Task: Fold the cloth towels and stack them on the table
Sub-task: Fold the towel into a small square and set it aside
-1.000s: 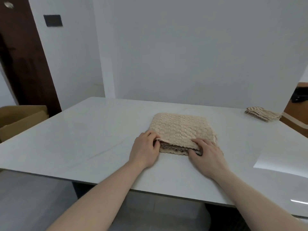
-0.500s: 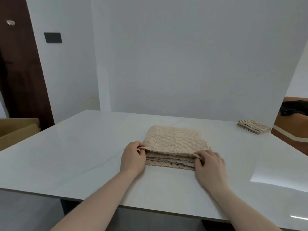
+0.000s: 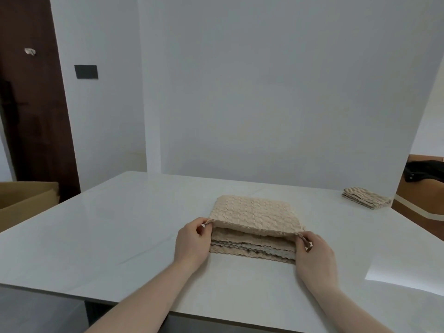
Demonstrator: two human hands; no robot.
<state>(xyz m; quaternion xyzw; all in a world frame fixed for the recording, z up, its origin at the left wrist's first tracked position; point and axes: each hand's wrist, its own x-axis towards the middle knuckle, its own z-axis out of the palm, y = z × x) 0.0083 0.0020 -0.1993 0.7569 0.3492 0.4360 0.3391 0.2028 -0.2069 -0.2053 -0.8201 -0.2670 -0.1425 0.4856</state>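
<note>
A beige towel [image 3: 254,213] lies mid-table [image 3: 120,227], and both hands pinch its top layer, lifting the near edge off the layers beneath. The left hand [image 3: 192,241] grips the near-left corner, the right hand [image 3: 314,253] the near-right corner. Off by the far right edge sits what looks like a small folded stack [image 3: 366,197], though it's hard to make out.

home room | dark wooden door [image 3: 36,116] | white table [image 3: 96,236] | cardboard box [image 3: 24,200]
</note>
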